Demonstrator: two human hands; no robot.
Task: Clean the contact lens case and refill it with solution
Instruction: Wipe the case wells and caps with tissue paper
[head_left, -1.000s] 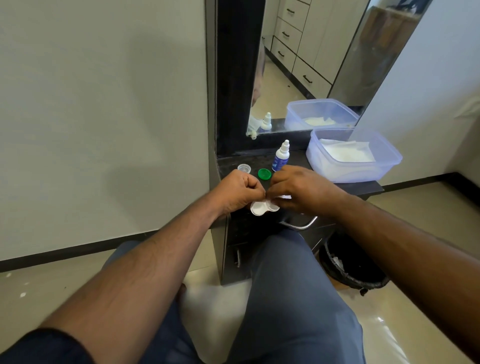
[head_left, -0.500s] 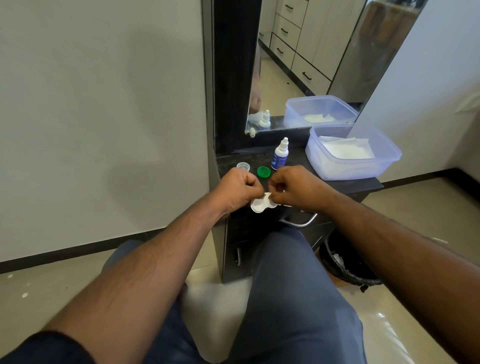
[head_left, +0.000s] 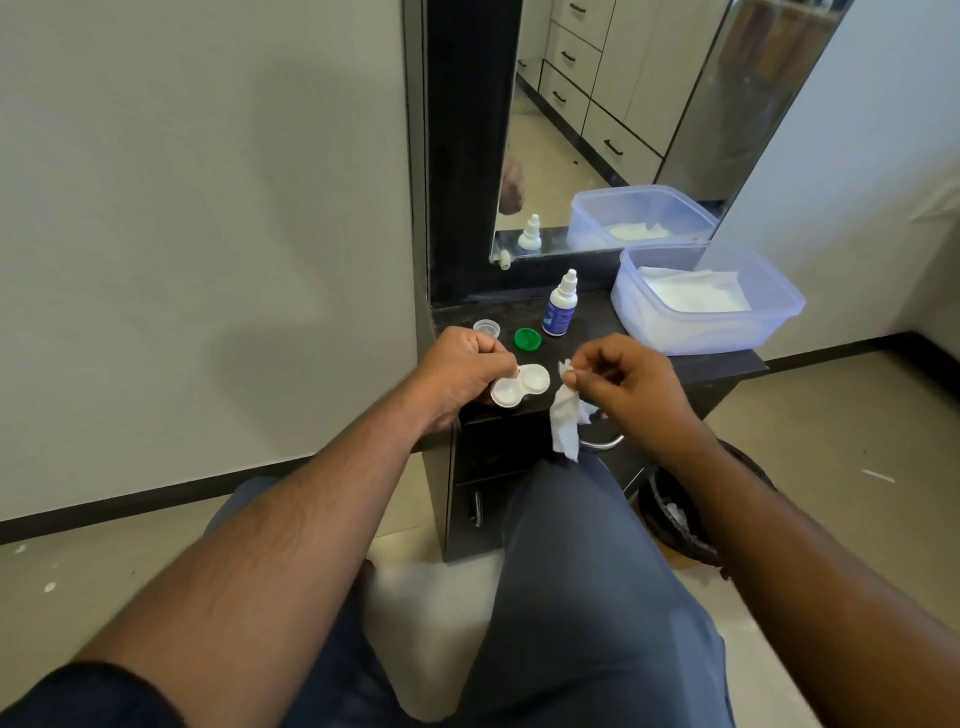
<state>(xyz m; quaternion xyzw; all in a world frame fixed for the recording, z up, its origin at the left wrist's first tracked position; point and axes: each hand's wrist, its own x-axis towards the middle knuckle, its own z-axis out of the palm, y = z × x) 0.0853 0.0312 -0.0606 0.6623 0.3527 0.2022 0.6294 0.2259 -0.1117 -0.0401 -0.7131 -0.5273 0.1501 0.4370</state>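
Left hand (head_left: 460, 371): fingers closed on the left end of the white lens case (head_left: 519, 384), held just above the near edge of the dark counter (head_left: 727, 361); both wells face up, caps off

Right hand (head_left: 618, 376): thumb and forefinger pinched on a crumpled white tissue (head_left: 565, 421), which hangs down just right of the case, apart from it

Step in hand, as judged: wiping and drying of the wells; tissue clear of the case, so either between wipes or finished

Next move, as judged: tissue to be put aside, then the dropper bottle (head_left: 560, 306) picked up by the freed hand and each well filled, case kept level

Caps: green cap (head_left: 527, 339) and clear cap (head_left: 487, 328), lying on the counter behind the left hand, near the bottle

Wells: look empty; any wetness too small to tell

Bottle: white, blue label, upright, nozzle on; fill level not visible

Plastic tub (head_left: 644, 322): translucent, open, holds white tissues

Bin (head_left: 670, 512): on the floor at right, dark liner, some white scrap inside
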